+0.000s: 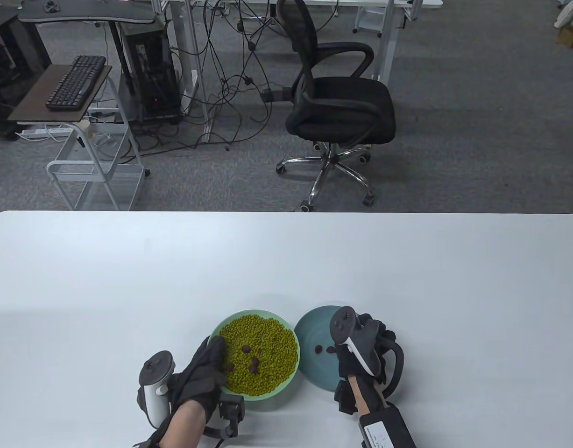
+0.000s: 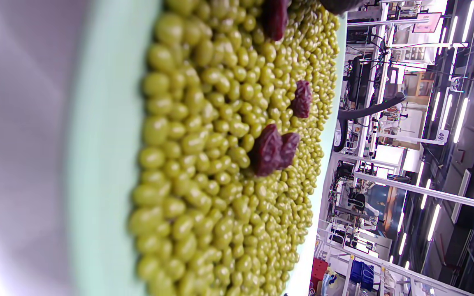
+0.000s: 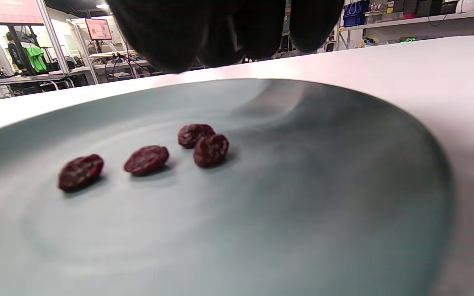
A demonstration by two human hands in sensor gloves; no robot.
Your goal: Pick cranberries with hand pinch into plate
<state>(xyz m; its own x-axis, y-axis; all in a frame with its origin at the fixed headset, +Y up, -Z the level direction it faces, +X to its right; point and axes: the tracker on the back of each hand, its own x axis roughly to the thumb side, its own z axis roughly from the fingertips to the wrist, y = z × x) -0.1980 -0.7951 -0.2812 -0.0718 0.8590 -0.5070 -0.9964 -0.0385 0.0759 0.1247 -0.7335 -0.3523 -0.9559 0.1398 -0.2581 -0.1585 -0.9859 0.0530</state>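
Fingers (image 1: pixel 217 351) of our left hand (image 1: pixel 200 375) reach over the pale green bowl's (image 1: pixel 263 396) left rim onto green beans (image 1: pixel 267 354); whether they pinch a cranberry, we cannot tell. Our right hand (image 1: pixel 361 347) covers the teal plate (image 1: pixel 312 329), grip hidden.

Left wrist view: cranberries (image 2: pixel 274 150) lie mid-frame on the beans.

Right wrist view: dark fingertips (image 3: pixel 171 37) hang at top, holding nothing; four cranberries (image 3: pixel 146 159) rest left of centre on the plate.
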